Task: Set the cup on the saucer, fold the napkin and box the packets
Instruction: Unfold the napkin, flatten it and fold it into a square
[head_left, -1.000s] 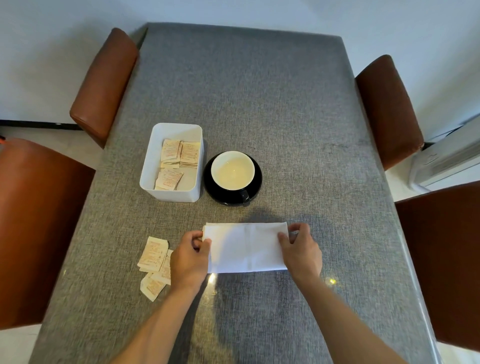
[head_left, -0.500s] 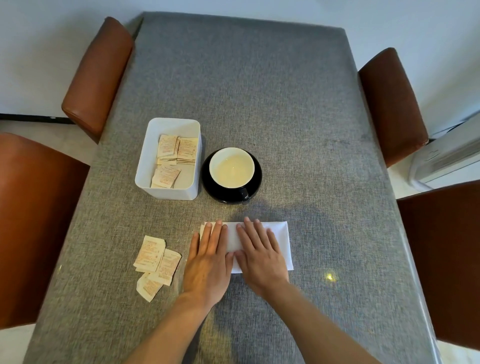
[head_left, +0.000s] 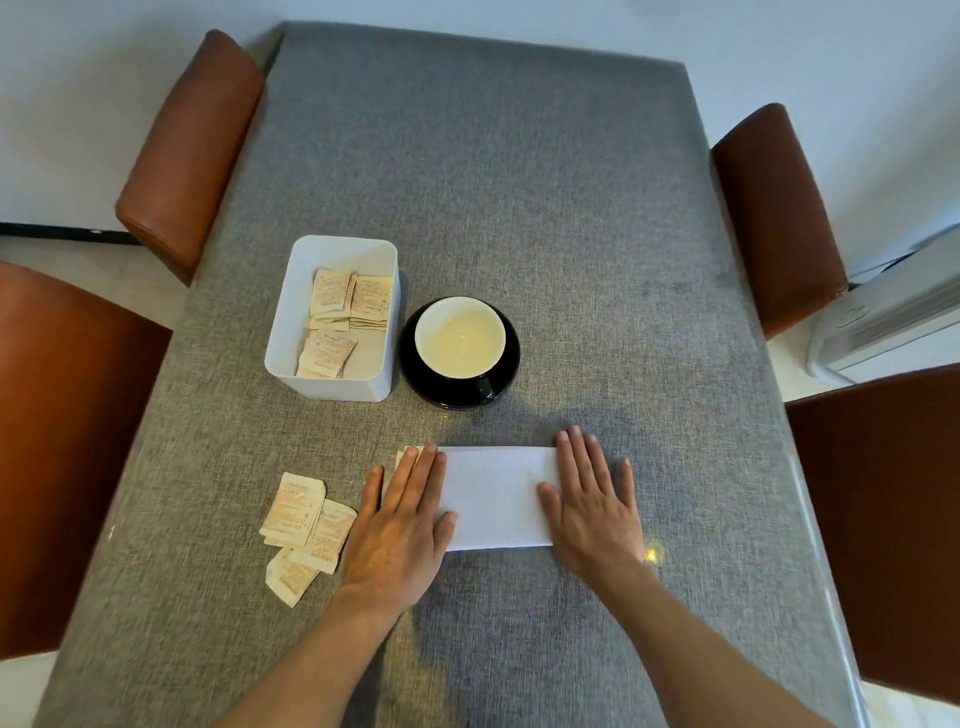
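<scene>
Flatly, both hands (head_left: 498, 514) pressing smooth white rectangular napkin (head_left: 496, 496), woven grey tablecloth (head_left: 493, 208)

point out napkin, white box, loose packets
napkin (head_left: 496, 496): head view, bare middle between the hands
white box (head_left: 332, 387): head view, near wall
loose packets (head_left: 296, 506): head view, top packet of the pile on the table

We see both hands now spread wide apart on the folded napkin (head_left: 496, 496) — half a second ago they lay side by side over its left half. The left hand (head_left: 400, 525) has slid out to the napkin's left end, palm flat, its little finger off the edge on the tablecloth (head_left: 519, 208). The right hand (head_left: 592, 499) has slid to the right end, fingers straight. A second ago the fingertips pinched the napkin's corners — now both palms press flat.
</scene>
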